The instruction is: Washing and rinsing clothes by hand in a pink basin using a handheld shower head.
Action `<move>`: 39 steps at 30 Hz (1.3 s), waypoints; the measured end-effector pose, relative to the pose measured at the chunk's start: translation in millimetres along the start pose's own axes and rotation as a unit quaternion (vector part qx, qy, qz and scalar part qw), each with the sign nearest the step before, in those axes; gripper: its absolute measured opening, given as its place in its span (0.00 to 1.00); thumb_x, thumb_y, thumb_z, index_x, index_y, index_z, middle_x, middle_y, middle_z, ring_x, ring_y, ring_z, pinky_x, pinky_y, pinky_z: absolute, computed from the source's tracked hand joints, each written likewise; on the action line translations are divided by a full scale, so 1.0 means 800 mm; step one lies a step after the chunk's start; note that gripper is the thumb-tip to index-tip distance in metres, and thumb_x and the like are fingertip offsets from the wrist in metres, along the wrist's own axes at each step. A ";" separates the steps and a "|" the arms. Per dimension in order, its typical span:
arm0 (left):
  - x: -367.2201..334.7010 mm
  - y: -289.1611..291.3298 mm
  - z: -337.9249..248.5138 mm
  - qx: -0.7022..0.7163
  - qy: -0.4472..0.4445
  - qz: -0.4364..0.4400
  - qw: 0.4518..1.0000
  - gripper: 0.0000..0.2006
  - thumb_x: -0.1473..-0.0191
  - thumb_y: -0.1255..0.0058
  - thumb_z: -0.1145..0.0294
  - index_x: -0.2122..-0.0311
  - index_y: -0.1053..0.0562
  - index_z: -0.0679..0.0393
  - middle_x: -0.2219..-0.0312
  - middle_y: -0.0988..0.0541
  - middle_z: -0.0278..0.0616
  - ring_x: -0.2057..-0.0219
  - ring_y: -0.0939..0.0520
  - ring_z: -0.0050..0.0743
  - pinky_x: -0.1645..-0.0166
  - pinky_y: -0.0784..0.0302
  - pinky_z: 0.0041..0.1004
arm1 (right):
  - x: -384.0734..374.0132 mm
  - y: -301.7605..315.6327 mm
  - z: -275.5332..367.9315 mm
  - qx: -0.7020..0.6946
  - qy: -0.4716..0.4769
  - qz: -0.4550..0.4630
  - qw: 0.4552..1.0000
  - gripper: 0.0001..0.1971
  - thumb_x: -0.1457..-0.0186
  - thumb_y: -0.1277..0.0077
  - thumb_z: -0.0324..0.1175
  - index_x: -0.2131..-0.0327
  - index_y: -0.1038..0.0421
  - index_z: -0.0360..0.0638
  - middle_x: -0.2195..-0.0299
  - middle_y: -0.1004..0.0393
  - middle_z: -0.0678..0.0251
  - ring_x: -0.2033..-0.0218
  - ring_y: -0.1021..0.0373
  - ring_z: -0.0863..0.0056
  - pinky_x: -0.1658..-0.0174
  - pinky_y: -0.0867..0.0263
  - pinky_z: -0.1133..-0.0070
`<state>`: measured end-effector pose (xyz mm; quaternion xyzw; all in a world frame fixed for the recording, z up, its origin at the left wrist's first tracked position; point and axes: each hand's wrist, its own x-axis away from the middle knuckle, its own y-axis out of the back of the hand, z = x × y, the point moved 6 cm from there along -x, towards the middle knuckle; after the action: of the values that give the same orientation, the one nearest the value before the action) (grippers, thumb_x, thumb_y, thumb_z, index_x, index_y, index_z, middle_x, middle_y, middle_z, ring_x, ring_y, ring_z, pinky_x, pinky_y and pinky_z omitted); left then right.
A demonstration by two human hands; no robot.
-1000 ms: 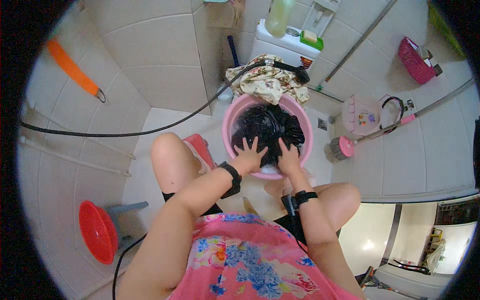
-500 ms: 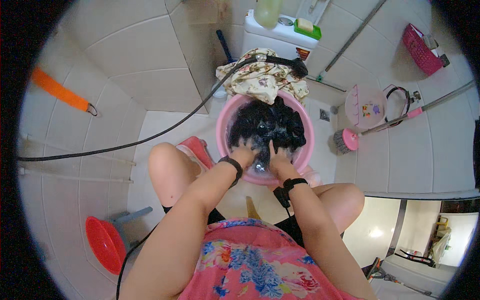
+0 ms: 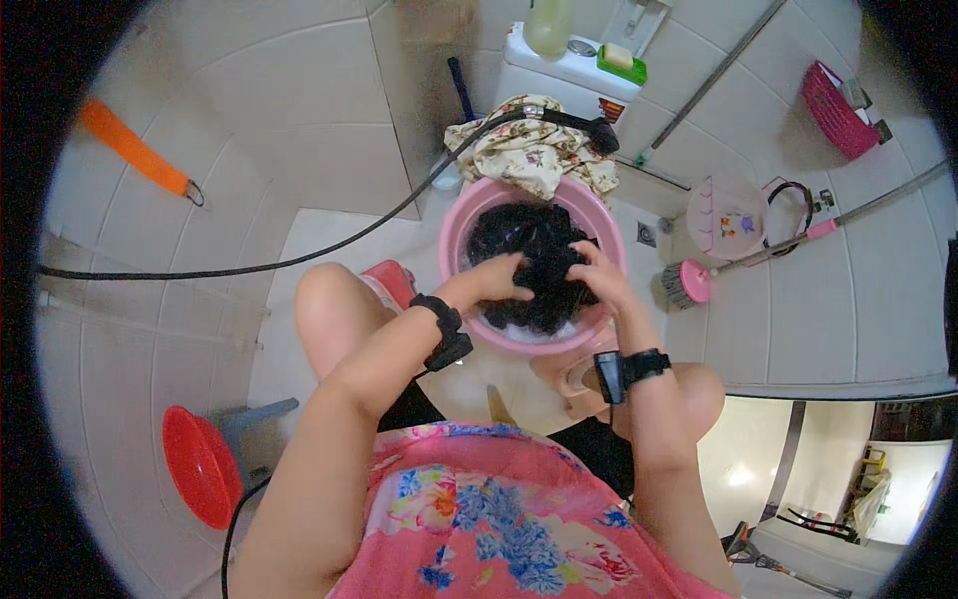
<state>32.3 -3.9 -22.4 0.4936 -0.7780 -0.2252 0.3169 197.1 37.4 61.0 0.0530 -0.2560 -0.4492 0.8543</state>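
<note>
A pink basin (image 3: 449,235) stands on the floor between my knees, with wet black cloth (image 3: 539,265) bunched in it and pale, sudsy water along its near side. My left hand (image 3: 491,278) is at the left of the cloth, thumb and fingers apart. From the right, my right hand (image 3: 602,275) reaches over the basin's edge, its fingers bent and spread at the cloth. No fold of cloth shows gripped in either hand; the fingertips' contact with it is hard to make out. Both wrists wear black bands.
Behind the basin, floral fabric (image 3: 529,160) drapes down by a white toilet tank (image 3: 569,85). A black shower hose (image 3: 329,258) crosses from the left, its head on the fabric. A red basin (image 3: 200,464) leans at left; a pink brush (image 3: 689,284) stands at right.
Both hands have risen out of the water and moved farther apart, the right one outward and up. The black cloth is now bunched nearer the basin's front.
</note>
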 end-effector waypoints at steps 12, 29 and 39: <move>0.050 0.124 -0.162 0.278 -0.142 -0.144 0.939 0.24 0.45 0.51 0.69 0.44 0.38 0.60 0.54 0.27 0.45 0.52 0.28 0.30 0.46 0.35 0.29 | 0.109 0.035 0.178 -0.290 0.212 -0.049 0.932 0.23 0.52 0.45 0.25 0.51 0.37 0.43 0.55 0.31 0.64 0.56 0.33 0.76 0.52 0.38 0.79; 0.029 -0.063 -0.019 -0.146 0.162 0.079 0.973 0.41 0.51 0.47 0.61 0.35 0.55 0.30 0.35 0.68 0.48 0.37 0.62 0.72 0.44 0.56 0.73 | -0.020 -0.095 -0.137 0.448 -0.068 -0.079 0.888 0.41 0.48 0.52 0.32 0.35 0.63 0.65 0.42 0.50 0.48 0.40 0.51 0.50 0.44 0.47 0.52; -0.015 -0.089 0.033 -0.194 0.144 0.130 0.962 0.38 0.52 0.55 0.76 0.37 0.48 0.32 0.35 0.60 0.48 0.39 0.49 0.66 0.42 0.47 0.62 | -0.067 -0.094 -0.184 0.453 -0.122 0.074 0.880 0.36 0.48 0.55 0.32 0.36 0.58 0.55 0.40 0.51 0.47 0.39 0.51 0.48 0.42 0.46 0.57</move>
<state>61.2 -21.2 -91.2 0.3444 -0.7233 -0.2550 0.5415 187.8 14.8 -111.4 0.3598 -0.5372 -0.2227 0.7296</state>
